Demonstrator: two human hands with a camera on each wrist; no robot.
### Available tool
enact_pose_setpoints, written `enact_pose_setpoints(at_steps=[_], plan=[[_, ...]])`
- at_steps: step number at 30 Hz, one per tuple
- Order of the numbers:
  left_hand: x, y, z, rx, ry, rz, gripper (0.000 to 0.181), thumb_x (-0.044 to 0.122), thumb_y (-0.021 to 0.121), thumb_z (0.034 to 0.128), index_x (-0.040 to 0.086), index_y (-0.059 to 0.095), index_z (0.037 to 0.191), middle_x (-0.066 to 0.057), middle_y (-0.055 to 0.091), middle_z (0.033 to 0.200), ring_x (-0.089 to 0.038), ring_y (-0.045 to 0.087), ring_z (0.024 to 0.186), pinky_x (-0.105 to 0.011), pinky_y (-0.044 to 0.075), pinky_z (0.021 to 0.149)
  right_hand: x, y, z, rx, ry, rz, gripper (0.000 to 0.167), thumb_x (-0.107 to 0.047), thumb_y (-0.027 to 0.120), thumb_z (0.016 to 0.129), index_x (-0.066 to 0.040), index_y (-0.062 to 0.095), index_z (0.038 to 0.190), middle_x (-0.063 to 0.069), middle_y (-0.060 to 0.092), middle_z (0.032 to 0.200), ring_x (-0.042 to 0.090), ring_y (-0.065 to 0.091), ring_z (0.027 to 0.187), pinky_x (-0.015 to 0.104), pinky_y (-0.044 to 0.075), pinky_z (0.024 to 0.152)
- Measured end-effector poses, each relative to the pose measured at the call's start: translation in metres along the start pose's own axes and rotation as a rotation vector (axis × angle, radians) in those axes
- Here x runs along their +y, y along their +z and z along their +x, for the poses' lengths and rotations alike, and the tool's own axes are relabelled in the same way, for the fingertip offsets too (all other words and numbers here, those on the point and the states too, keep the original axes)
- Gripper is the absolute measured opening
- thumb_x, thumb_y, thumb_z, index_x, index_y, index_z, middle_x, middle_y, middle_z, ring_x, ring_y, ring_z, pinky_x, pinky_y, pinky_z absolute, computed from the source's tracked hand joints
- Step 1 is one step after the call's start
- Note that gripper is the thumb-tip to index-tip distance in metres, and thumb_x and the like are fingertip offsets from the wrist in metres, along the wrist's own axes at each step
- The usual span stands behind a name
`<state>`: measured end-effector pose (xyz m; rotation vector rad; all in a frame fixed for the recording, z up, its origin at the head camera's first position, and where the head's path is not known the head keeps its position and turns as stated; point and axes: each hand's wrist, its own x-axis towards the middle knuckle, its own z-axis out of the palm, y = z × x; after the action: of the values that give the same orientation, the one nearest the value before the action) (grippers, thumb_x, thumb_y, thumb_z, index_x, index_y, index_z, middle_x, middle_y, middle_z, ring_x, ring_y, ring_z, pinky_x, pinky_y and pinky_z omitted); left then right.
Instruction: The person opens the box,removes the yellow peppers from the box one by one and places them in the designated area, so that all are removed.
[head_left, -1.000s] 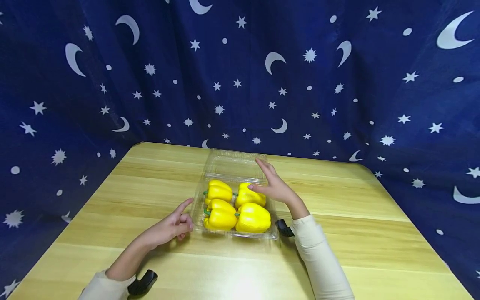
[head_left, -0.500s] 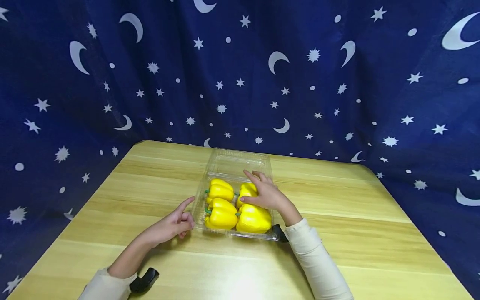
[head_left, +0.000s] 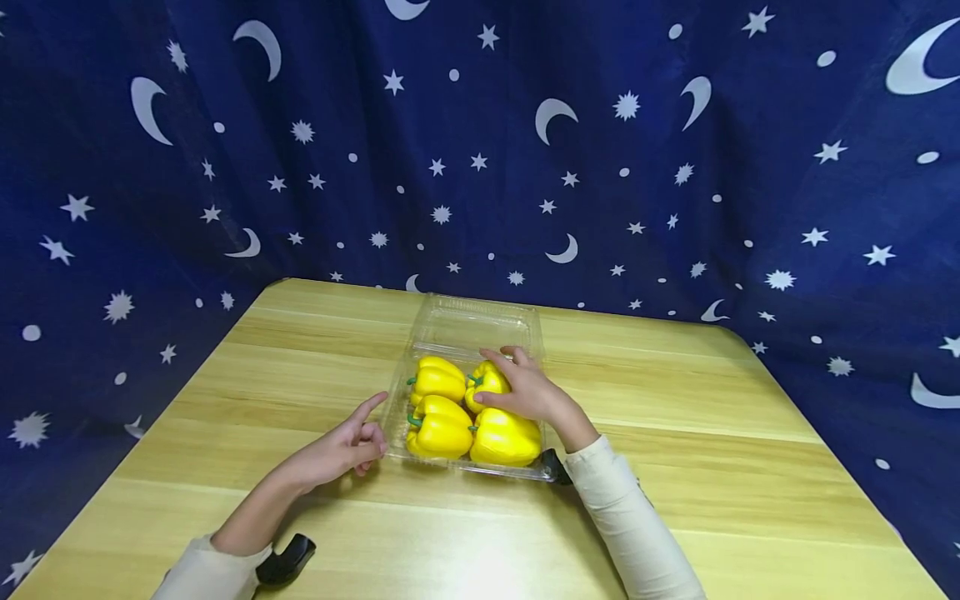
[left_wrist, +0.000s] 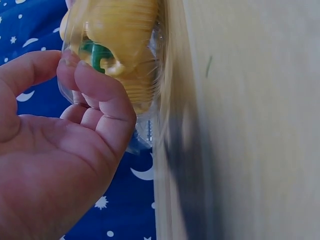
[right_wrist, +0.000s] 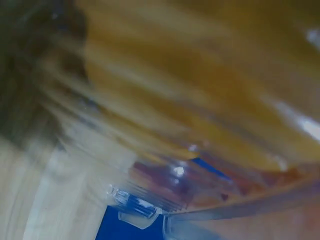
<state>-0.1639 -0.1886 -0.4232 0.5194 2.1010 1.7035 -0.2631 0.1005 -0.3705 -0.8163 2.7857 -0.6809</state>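
Several yellow bell peppers with green stems fill a clear plastic clamshell box (head_left: 480, 473), which lies with its lid (head_left: 480, 321) folded back. My right hand (head_left: 528, 393) grips the back right pepper (head_left: 487, 385), thumb at the near side and fingers over the far side. The front right pepper (head_left: 506, 437) is just below that hand. At the box's left side, my left hand (head_left: 341, 450) pinches the rim, its index finger stretched along the wall. In the left wrist view its fingertips meet at the box edge, before a pepper's green stem (left_wrist: 99, 54). The right wrist view is blurred.
The box stands on a wooden table (head_left: 262, 400). A dark blue cloth (head_left: 495, 125) with moons and stars hangs behind and at the sides. Black wrist devices (head_left: 287, 560) sit under both forearms.
My right hand has come down and left from above the box onto the back right pepper. That pepper has turned a little, its stem now showing. The left hand stays put.
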Motion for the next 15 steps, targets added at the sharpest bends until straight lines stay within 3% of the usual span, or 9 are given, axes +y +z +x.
enact_pose_setpoints(at_steps=[8, 15], plan=[[0.0013, 0.0006, -0.0007, -0.009, 0.001, 0.007, 0.078, 0.009, 0.046, 0.0920, 0.005, -0.012, 0.144, -0.016, 0.050, 0.088, -0.009, 0.043, 0.064, -0.023, 0.042, 0.059, 0.0044, -0.0004, 0.0022, -0.003, -0.009, 0.087, 0.080, -0.043, 0.069, 0.077, -0.005, 0.034, 0.139, 0.019, 0.029, 0.140, 0.035, 0.038, 0.122, 0.048, 0.039, 0.097], [0.0013, 0.0011, -0.0007, 0.000, -0.009, 0.000, 0.078, 0.010, 0.047, 0.0920, 0.006, -0.011, 0.144, -0.013, 0.050, 0.086, -0.010, 0.042, 0.063, -0.023, 0.041, 0.058, 0.0054, 0.0021, 0.0046, 0.039, -0.062, 0.052, 0.074, -0.041, 0.069, 0.077, -0.005, 0.040, 0.135, 0.017, 0.046, 0.126, 0.030, 0.047, 0.110, 0.046, 0.041, 0.094]])
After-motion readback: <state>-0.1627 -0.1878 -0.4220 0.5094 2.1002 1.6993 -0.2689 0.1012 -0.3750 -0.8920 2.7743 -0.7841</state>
